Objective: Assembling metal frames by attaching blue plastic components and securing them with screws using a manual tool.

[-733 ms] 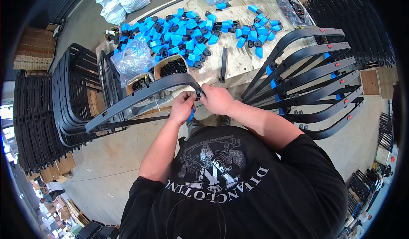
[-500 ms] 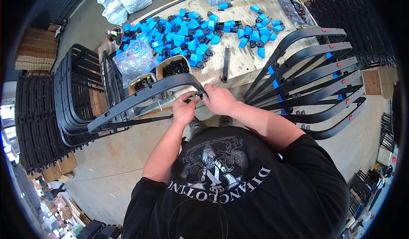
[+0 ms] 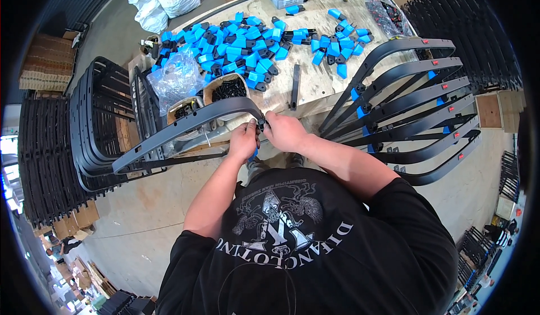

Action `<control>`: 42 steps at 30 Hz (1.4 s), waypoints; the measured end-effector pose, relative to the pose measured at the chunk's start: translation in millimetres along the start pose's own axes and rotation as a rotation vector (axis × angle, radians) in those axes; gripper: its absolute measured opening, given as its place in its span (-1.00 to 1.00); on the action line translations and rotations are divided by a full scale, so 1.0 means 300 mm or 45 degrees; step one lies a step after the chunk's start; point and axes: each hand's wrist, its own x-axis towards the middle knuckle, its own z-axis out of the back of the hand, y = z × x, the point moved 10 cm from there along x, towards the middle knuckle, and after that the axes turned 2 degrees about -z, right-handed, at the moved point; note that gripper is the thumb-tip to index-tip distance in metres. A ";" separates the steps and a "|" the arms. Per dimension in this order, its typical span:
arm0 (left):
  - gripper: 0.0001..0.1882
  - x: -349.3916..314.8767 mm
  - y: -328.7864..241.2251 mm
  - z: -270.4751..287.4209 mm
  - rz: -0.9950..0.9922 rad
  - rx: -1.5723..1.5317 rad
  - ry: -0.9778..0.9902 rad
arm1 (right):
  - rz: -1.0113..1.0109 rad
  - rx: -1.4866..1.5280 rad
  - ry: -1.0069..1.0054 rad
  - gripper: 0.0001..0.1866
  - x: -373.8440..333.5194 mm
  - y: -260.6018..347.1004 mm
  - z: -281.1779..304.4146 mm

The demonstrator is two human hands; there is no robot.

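A long dark-grey curved metal frame (image 3: 185, 125) reaches from the lower left up to its bent end between my hands. My right hand (image 3: 286, 132) is closed around that bent end, beside a small black fitting (image 3: 261, 123). Just left of it, my left hand (image 3: 243, 143) is closed with its fingers near the fitting. A bit of a blue thing (image 3: 255, 153) shows under the left hand; most of it is hidden, so its kind cannot be made out. Beyond the frame stands a box of small black parts (image 3: 229, 89).
A wooden table (image 3: 315, 93) bears a heap of blue-and-black plastic pieces (image 3: 233, 44), a flat black bar (image 3: 295, 87) and a clear plastic bag (image 3: 177, 79). Several curved frames (image 3: 416, 98) with red tabs lean at the right. More black frames (image 3: 101, 118) stand at the left.
My left hand has turned so its back faces up, and a blue thing now shows beneath it. My right hand stays on the frame's end. The view has shifted slightly.
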 end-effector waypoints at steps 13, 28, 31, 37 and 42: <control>-0.87 -0.035 -0.062 -0.015 -0.118 -0.119 0.131 | 0.042 -0.014 -0.042 -0.71 -0.006 -0.013 -0.002; -0.93 -0.046 0.005 -0.026 0.316 -0.442 0.087 | 0.078 0.014 -0.068 -0.71 0.003 -0.014 -0.001; -0.97 -0.043 -0.082 0.019 -0.069 -0.107 0.045 | 0.054 -0.009 -0.055 -0.71 0.000 -0.018 -0.003; -0.80 -0.059 -0.005 -0.014 0.282 -0.283 0.085 | 0.042 -0.020 -0.024 -0.70 -0.002 -0.010 0.000; -0.69 -0.040 -0.060 -0.003 0.063 -0.043 0.142 | 0.008 0.016 0.052 -0.70 -0.007 -0.013 -0.002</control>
